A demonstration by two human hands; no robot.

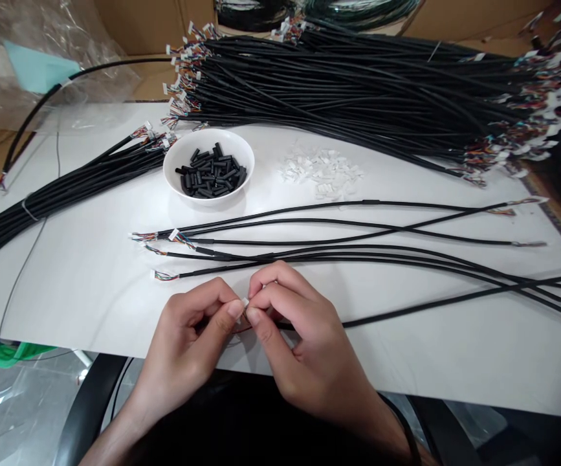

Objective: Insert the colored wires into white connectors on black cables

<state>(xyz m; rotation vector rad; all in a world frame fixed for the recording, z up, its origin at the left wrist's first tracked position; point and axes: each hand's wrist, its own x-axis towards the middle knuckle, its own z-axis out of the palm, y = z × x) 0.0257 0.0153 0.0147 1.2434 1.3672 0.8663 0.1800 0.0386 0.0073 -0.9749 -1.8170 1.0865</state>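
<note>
Near the table's front edge, my left hand (195,333) and my right hand (302,327) meet with their fingertips almost touching. Between them shows a small white connector (246,302), pinched by the left thumb and forefinger. My right thumb and fingers are closed on the thin wires at the end of a black cable (396,309), which runs off to the right under that hand. Fingers partly hide the wires, so I cannot tell whether they sit in the connector. Just beyond my hands lie several loose black cables (309,222) with coloured wire ends, some carrying white connectors (175,235).
A white bowl (171,184) holds short black tubes (212,171). Right of it is a scatter of small white connector pieces (323,171). A large cable stack (333,90) lies at the back, a tied cable bundle (66,191) at left, clear plastic bags (96,58) behind.
</note>
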